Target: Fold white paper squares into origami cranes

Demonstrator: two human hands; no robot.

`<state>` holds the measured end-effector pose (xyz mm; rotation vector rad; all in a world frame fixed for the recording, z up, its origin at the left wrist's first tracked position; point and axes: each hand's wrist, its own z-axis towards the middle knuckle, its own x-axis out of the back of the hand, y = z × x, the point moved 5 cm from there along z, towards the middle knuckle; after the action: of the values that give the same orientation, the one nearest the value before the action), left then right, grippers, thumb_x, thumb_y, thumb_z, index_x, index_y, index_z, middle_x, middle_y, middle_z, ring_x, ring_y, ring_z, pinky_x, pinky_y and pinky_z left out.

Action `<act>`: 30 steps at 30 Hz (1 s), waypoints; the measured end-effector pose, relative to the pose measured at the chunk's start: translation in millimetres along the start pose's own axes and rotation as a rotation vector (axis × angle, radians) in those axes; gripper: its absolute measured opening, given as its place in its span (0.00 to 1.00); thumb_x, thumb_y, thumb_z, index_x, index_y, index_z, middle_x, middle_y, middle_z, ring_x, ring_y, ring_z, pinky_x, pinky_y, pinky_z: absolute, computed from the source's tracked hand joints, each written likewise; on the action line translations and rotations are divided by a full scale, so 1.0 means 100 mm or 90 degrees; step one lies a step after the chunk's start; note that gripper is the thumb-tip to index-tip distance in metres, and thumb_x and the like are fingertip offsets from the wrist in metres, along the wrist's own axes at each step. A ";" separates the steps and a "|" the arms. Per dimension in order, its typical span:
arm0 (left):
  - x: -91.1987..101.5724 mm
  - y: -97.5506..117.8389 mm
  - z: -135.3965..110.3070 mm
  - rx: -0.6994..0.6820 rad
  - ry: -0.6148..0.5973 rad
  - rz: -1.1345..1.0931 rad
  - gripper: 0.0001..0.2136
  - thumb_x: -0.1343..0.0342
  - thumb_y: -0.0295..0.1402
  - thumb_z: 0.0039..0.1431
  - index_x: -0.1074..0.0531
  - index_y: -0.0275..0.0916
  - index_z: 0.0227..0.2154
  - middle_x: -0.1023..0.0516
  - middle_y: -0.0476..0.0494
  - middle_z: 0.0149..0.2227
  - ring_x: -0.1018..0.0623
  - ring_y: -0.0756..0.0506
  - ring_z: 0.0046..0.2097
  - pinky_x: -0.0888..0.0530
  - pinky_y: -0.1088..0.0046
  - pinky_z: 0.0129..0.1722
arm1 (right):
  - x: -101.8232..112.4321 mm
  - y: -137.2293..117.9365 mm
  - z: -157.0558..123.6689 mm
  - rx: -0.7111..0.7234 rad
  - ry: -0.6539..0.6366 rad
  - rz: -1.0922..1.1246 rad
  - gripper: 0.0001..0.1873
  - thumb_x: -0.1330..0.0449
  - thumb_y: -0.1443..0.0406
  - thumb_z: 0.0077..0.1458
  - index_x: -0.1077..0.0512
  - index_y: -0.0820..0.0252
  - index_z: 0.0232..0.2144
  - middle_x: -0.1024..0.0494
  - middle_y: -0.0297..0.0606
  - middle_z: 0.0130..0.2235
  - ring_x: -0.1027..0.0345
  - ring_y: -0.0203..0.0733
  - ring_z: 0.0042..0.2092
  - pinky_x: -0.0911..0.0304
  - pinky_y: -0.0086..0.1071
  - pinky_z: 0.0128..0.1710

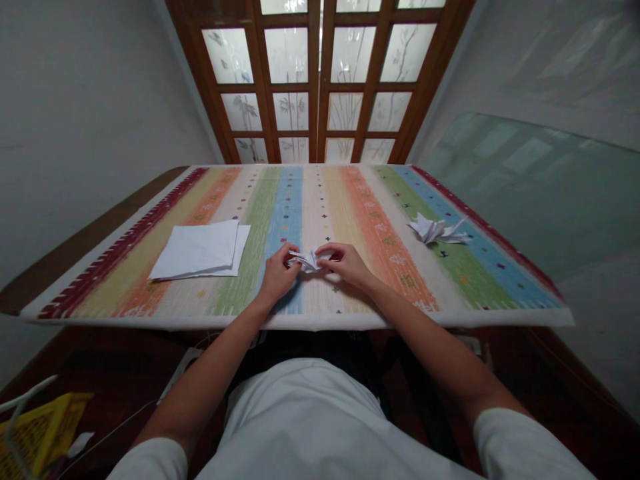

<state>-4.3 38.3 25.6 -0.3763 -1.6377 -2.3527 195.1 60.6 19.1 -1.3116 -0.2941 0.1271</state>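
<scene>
Two hands close together near the middle of the cloth: left hand (280, 273) and right hand (347, 263), both clamped on a small folded piece of white paper (306, 261), thumbs and fingertips pinching from either side, just above the surface. Grip from opposite ends, probably for holding the folds tight and the piece steady. Forearms low and angled inward, wrists near the front edge, likely for a stable, close working position. Striped woven cloth (320, 193) spread over a wooden counter (85, 240), perhaps for a clean, even surface. To the left, a stack of white paper sheets (197, 250), lying flat with edges slightly offset, within easy reach of the left hand, apparently placed there for ready access. To the right, on the green and blue stripes, a loose heap of folded white paper (435, 230), well apart from both hands, seemingly kept clear of the working space. Beyond the counter, a wooden-framed glass door (320, 80) with etched plant patterns. Low at lower left, a yellow slatted crate (40, 433), only partly in view.
</scene>
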 end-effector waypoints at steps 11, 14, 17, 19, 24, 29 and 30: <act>-0.06 -0.18 0.05 0.086 -0.020 -0.163 0.15 0.31 0.40 0.53 0.32 0.41 0.33 0.19 0.47 0.33 0.18 0.46 0.33 0.21 0.72 0.31 | 0.02 -0.01 -0.01 -0.024 0.010 0.015 0.13 0.27 0.59 0.45 0.17 0.58 0.34 0.17 0.38 0.33 0.28 0.39 0.31 0.33 0.30 0.28; -0.07 -0.21 0.05 0.107 -0.006 -0.225 0.18 0.30 0.39 0.53 0.33 0.43 0.39 0.18 0.46 0.38 0.15 0.43 0.38 0.19 0.72 0.30 | 0.03 -0.02 -0.01 -0.030 0.016 0.025 0.13 0.27 0.59 0.44 0.19 0.57 0.33 0.19 0.36 0.31 0.29 0.38 0.30 0.34 0.30 0.28; -0.08 -0.21 0.05 0.096 -0.022 -0.219 0.16 0.32 0.38 0.54 0.29 0.42 0.42 0.17 0.43 0.40 0.15 0.43 0.40 0.20 0.73 0.31 | 0.03 -0.03 -0.01 -0.035 0.013 0.034 0.13 0.27 0.59 0.44 0.19 0.57 0.33 0.20 0.34 0.31 0.30 0.38 0.30 0.35 0.30 0.28; -0.08 -0.20 0.05 0.080 -0.042 -0.171 0.12 0.33 0.37 0.55 0.24 0.40 0.40 0.16 0.44 0.37 0.17 0.45 0.36 0.21 0.73 0.31 | 0.02 -0.05 -0.02 -0.028 0.002 0.030 0.13 0.26 0.59 0.43 0.20 0.57 0.32 0.20 0.34 0.31 0.29 0.38 0.31 0.34 0.30 0.30; -0.04 -0.15 0.05 0.041 -0.037 -0.088 0.10 0.32 0.38 0.54 0.19 0.39 0.36 0.16 0.45 0.34 0.19 0.46 0.32 0.23 0.72 0.34 | 0.00 -0.10 -0.04 -0.027 -0.013 0.041 0.12 0.26 0.61 0.42 0.20 0.57 0.31 0.20 0.33 0.30 0.29 0.37 0.31 0.34 0.30 0.31; -0.04 -0.07 0.02 0.036 -0.037 -0.162 0.12 0.30 0.41 0.54 0.18 0.38 0.36 0.15 0.43 0.35 0.17 0.45 0.36 0.21 0.69 0.39 | 0.01 -0.02 -0.03 -0.084 -0.006 0.097 0.15 0.25 0.56 0.45 0.22 0.56 0.32 0.22 0.32 0.28 0.30 0.36 0.27 0.36 0.29 0.27; -0.04 -0.05 0.02 0.036 -0.039 -0.171 0.12 0.30 0.41 0.54 0.18 0.38 0.36 0.14 0.43 0.36 0.16 0.44 0.37 0.20 0.68 0.41 | 0.03 0.01 -0.03 -0.092 0.004 0.109 0.16 0.25 0.55 0.45 0.22 0.57 0.32 0.22 0.31 0.28 0.30 0.36 0.26 0.36 0.29 0.26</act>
<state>-2.3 41.9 20.4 -0.2322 -1.8837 -2.4977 198.5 59.0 18.0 -1.4802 -0.1877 0.2507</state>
